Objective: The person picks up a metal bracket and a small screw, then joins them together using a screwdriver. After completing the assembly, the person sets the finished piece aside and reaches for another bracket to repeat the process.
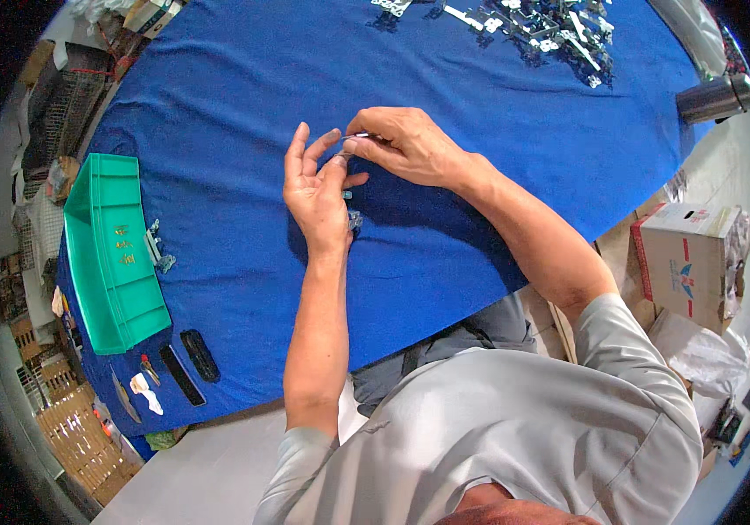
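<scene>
Over the blue cloth my two hands meet. Between the thumb and fingers of my right hand (410,144) is a small thin metal piece (357,136), pinched; its exact kind is too small to make out. The thumb and a finger of my left hand (316,194) close on the same piece from the left, while its other fingers stick out. Just beside my left wrist, small shiny metal parts (355,220) lie on the cloth, partly hidden by the hand.
A green plastic bin (112,318) with a few small brass-coloured pieces stands at the left, metal parts (154,243) beside it. Two black oblong objects (199,355) lie nearer. Many metal parts (559,39) are heaped far right, near a steel cylinder (714,99). A cardboard box (686,262) stands right.
</scene>
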A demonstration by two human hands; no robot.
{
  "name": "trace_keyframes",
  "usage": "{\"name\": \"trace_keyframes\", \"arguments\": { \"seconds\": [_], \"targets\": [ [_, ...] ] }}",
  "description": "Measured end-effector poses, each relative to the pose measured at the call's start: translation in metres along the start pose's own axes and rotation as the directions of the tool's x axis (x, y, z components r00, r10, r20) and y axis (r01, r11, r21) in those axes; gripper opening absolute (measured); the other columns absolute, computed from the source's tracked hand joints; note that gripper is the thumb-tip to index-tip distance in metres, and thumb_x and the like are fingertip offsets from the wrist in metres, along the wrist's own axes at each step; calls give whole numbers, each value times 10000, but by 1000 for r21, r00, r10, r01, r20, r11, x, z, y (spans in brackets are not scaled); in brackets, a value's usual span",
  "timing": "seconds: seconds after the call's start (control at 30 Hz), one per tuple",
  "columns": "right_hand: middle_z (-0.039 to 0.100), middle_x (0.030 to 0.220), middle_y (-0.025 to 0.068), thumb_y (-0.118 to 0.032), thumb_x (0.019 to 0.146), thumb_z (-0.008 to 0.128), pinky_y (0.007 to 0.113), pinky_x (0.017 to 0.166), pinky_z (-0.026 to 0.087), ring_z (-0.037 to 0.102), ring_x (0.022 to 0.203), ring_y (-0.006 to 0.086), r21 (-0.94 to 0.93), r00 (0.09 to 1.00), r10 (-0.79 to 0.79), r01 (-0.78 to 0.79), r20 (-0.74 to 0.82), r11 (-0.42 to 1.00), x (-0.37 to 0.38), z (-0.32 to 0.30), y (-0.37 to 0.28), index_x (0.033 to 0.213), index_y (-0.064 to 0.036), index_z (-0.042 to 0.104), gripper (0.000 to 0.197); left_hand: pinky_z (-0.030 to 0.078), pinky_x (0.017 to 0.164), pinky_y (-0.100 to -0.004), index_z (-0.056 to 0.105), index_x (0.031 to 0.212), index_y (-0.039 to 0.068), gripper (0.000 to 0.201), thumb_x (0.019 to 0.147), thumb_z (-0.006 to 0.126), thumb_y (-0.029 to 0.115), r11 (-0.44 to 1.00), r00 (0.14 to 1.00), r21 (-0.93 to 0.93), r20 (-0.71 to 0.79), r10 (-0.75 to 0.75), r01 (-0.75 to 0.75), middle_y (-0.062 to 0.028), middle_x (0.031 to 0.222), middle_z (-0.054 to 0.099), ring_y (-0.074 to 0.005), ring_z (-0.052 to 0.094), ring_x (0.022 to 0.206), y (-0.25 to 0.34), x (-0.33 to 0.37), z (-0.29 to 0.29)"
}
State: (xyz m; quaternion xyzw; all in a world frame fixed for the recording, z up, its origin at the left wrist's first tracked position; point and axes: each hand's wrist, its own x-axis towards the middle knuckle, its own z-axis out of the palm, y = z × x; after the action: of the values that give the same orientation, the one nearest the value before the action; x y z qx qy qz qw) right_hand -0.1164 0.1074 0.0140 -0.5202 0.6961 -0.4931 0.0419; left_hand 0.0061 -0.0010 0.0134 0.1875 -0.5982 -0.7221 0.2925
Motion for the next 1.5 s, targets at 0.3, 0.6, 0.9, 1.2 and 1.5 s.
{"name": "trace_keyframes", "arguments": {
  "seconds": [0.3, 0.6, 0.9, 1.2, 1.5],
  "targets": [
    [614, 719, 178, -296, 943, 587, 461, 595, 453, 616, 681, 373, 101, 994, 111, -111, 3, 989, 0, 0, 3, 888, -19, 591, 283, 601, 828, -411, 456, 1334, -48, 440, 1013, 430, 251, 955, 991, -264, 51, -127, 136, -235, 1244, 578, -322, 644, 1057, 0, 6, -16],
    [604, 654, 204, -336, 954, 559, 509, 560, 443, 605, 633, 418, -118, 970, 243, -244, -22, 963, 1, -3, 2, 774, -18, 578, 366, 508, 971, -428, 433, 1381, 1, 449, 1021, 475, 265, 920, 999, -389, -3, 43, -41, -207, 1337, 524, -296, 565, 1179, 1, 9, -14],
    [592, 655, 16, -321, 938, 628, 338, 532, 424, 545, 600, 131, 345, 942, 321, -272, -94, 898, 0, 3, -2, 854, -16, 632, 316, 536, 835, -355, 538, 1269, 13, 351, 1023, 508, 262, 972, 982, -214, -181, 59, -98, -117, 1092, 629, -202, 624, 973, -5, 10, -13],
    [476, 725, -14, -112, 886, 603, 259, 577, 374, 438, 648, 91, 399, 949, 316, -286, -11, 871, 0, 4, 10, 986, -5, 571, 150, 548, 668, -265, 642, 1161, -3, 309, 1015, 525, 244, 998, 988, -60, -151, 2, -11, -72, 969, 644, -114, 618, 766, -3, 1, -5],
    [637, 948, 179, -201, 932, 594, 453, 752, 466, 608, 911, 349, -273, 999, 43, -45, -13, 961, 3, 13, 8, 1024, -18, 605, 205, 490, 663, -226, 673, 1064, -5, 191, 917, 667, 117, 998, 999, -61, -27, -21, 20, -56, 939, 651, -94, 601, 769, -10, -1, -9]
  ]
}}
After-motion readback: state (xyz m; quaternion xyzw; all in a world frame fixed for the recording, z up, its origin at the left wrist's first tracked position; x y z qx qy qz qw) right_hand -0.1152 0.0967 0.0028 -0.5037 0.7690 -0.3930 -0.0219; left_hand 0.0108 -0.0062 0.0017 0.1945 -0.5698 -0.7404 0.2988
